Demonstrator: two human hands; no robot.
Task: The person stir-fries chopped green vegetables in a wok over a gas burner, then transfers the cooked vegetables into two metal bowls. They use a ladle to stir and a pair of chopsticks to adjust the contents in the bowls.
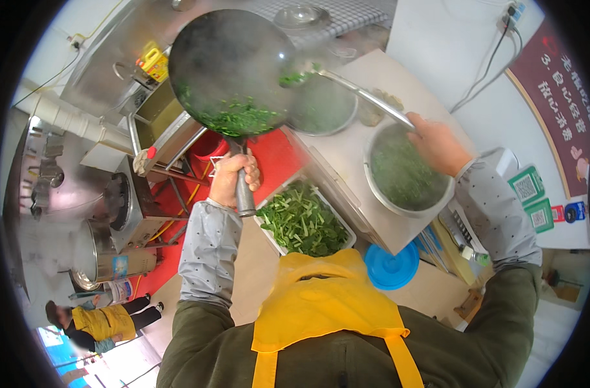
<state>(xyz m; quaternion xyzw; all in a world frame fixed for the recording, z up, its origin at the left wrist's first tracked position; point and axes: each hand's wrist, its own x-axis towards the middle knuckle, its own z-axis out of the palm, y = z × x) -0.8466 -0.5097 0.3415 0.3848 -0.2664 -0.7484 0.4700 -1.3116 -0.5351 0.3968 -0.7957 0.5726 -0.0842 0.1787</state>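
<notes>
My left hand point(234, 179) grips the metal handle of a dark wok point(232, 63), with chopped green leaves point(241, 116) gathered along its near side. In my right hand point(438, 143) is the metal handle of a ladle point(367, 94); greens lie at its far end, between the wok and a steaming round metal basin point(324, 106). That basin's contents are blurred by steam. Below my right hand, a second round metal pot point(396, 206) holds more chopped greens.
A white crate point(350, 233) of cut leafy greens stands below the counter point(353, 169), near a blue plastic lid point(392, 266). At left are a sink point(154, 116), a stove point(135, 208) and a large steel pot point(101, 262). A person in a yellow apron point(105, 322) stands at lower left.
</notes>
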